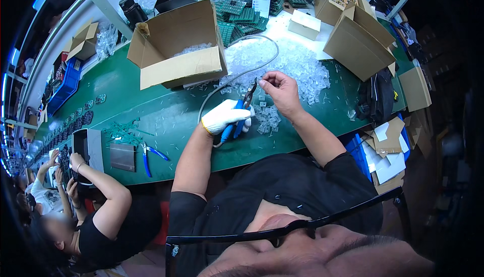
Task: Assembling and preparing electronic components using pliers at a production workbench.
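My gloved left hand (224, 117) grips the blue-handled cutters (241, 114). My bare right hand (280, 91) pinches 1 tiny clear plastic piece (262, 79) at its fingertips, just beyond the blades. It looks light, stiff and slippery; I'd hold its edges.

piece in right hand (282, 91) too small to tell

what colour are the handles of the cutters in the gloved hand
Blue, on the cutters in the gloved left hand; head view.
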Demonstrator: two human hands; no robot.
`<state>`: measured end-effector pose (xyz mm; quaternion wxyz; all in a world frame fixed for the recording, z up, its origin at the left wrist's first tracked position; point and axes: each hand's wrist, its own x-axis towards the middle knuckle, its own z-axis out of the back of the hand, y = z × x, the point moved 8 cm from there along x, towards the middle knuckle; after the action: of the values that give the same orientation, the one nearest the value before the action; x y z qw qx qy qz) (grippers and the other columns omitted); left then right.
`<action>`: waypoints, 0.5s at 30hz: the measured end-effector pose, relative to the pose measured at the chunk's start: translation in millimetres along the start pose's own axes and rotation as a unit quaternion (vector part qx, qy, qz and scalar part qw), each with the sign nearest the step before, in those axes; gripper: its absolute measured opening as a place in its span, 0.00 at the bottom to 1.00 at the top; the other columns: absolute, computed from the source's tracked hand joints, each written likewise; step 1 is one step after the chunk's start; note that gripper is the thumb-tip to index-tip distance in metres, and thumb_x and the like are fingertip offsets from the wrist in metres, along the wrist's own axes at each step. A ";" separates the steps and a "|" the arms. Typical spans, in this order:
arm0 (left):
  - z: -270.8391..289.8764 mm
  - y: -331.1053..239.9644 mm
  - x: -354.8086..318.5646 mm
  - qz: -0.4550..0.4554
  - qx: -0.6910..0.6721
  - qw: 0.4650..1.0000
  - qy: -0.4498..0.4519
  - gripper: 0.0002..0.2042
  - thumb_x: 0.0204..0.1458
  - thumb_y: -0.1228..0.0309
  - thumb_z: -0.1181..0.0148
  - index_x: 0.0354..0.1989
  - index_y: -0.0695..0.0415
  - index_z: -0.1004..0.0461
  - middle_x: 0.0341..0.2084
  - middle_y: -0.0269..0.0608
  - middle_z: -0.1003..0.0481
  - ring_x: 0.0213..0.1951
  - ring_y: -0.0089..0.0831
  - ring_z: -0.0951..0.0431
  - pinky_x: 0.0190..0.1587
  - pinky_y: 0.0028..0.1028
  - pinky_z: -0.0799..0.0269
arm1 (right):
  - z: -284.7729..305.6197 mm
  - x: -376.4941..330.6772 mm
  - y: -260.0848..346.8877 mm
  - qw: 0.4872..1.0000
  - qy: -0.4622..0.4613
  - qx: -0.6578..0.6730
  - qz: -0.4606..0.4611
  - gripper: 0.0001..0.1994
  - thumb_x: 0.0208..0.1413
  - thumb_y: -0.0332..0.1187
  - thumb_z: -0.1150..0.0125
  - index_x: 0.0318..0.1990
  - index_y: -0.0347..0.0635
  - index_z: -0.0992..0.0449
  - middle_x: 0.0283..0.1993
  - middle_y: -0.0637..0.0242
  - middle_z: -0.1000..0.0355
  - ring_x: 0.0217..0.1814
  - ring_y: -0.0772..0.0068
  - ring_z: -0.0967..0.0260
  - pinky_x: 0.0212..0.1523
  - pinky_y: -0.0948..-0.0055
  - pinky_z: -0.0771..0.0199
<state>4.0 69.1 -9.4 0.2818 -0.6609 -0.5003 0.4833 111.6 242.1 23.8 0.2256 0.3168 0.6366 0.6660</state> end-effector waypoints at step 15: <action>9.6 -1.2 4.4 -0.009 -0.038 0.997 -0.073 0.14 0.60 0.65 0.26 0.47 0.63 0.19 0.29 0.39 0.20 0.29 0.30 0.19 0.38 0.34 0.17 | 15.7 -3.2 -7.6 0.999 0.029 0.005 -0.022 0.06 0.64 0.29 0.25 0.44 0.36 0.14 0.38 0.73 0.17 0.39 0.86 0.25 0.41 0.77 0.24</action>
<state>-5.1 72.5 -13.6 0.2235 -0.6296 -0.5436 0.5080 124.2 251.6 15.6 0.2200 0.2847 0.6529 0.6665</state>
